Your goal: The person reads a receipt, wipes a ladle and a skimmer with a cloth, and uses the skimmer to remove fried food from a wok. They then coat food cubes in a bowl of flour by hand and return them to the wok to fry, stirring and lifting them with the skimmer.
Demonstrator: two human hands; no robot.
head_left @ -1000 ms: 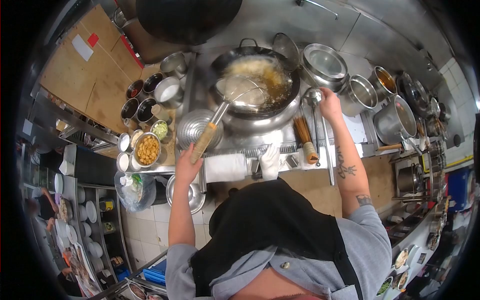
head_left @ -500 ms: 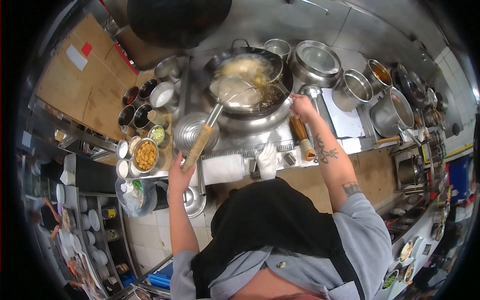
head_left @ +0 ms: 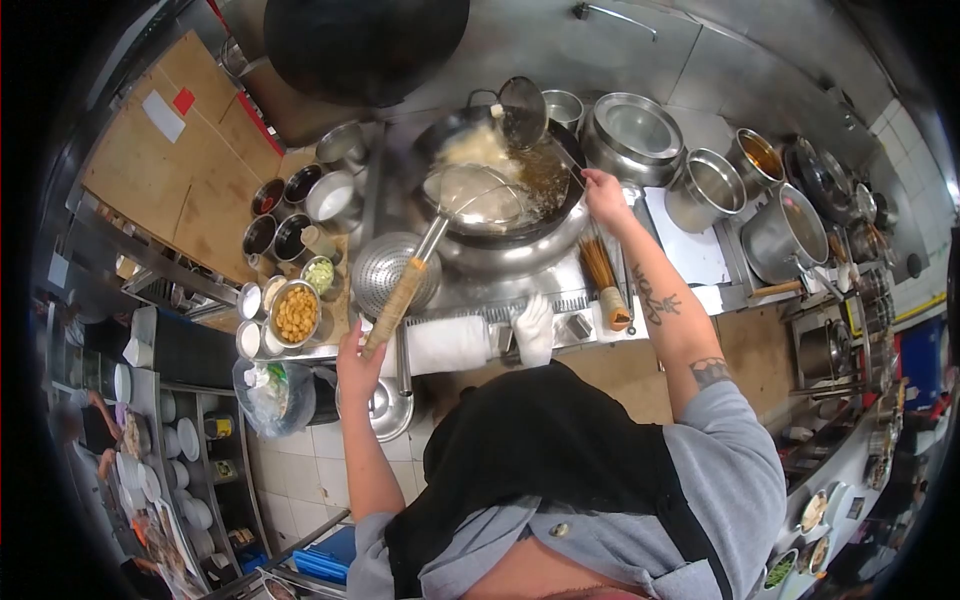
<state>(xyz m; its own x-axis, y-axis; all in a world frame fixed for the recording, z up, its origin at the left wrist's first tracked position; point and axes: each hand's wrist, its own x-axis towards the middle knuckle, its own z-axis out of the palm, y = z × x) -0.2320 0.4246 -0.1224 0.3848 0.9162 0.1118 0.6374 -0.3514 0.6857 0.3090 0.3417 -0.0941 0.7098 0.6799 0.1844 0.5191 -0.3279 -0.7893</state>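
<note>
A wide wire-mesh strainer [head_left: 473, 197] lies low over the big black wok [head_left: 560, 205], its cloth-wrapped handle [head_left: 392, 305] slanting down toward me. My left hand [head_left: 360, 365] is closed around the end of that handle. My right hand [head_left: 606, 197] grips the thin handle of a dark round ladle [head_left: 523, 115], tipped up on its side above the wok's far part. A pale lump of food [head_left: 497, 111] is at the ladle's rim. Blurred pale food [head_left: 470, 148] and bubbling brown oil [head_left: 545, 180] show in the wok.
A perforated skimmer [head_left: 393, 275] lies left of the wok. A bamboo brush [head_left: 602, 280] and a white glove [head_left: 533, 328] are at the front edge. Steel pots [head_left: 705, 190] stand right. At left are sauce pots [head_left: 292, 235] and a bowl of golden pieces [head_left: 297, 313].
The ladle has tilted up onto its side, and the blurred food has dropped lower in the wok. My right hand has shifted slightly. The strainer and my left hand stay nearly in place.
</note>
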